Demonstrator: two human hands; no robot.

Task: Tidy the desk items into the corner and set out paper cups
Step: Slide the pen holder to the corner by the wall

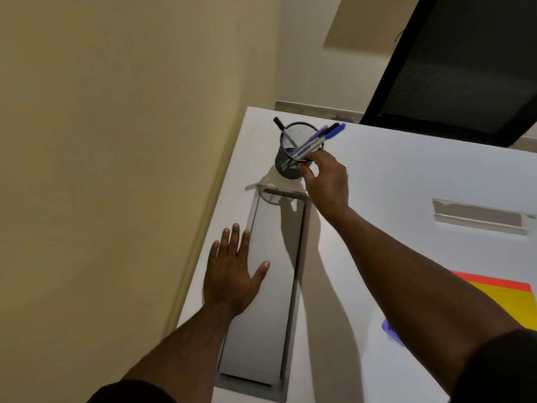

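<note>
Your right grip (pixel 315 167) clamps the pens (pixel 316 138) over the mesh holder (pixel 286 167) in the worktop (pixel 392 175) corner; left hand (pixel 232 271) flat, fingers spread; next, release them inside

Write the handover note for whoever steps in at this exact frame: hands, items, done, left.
Right hand: fingers at the rim of the pen holder, near the desk's far corner; whether it grips is unclear.
Left hand: open, flat on the grey cable cover.
Pens are in the holder.
Coloured folders lie at the right edge, not yet tidied.
No paper cups in view; setting them out remains.
</note>
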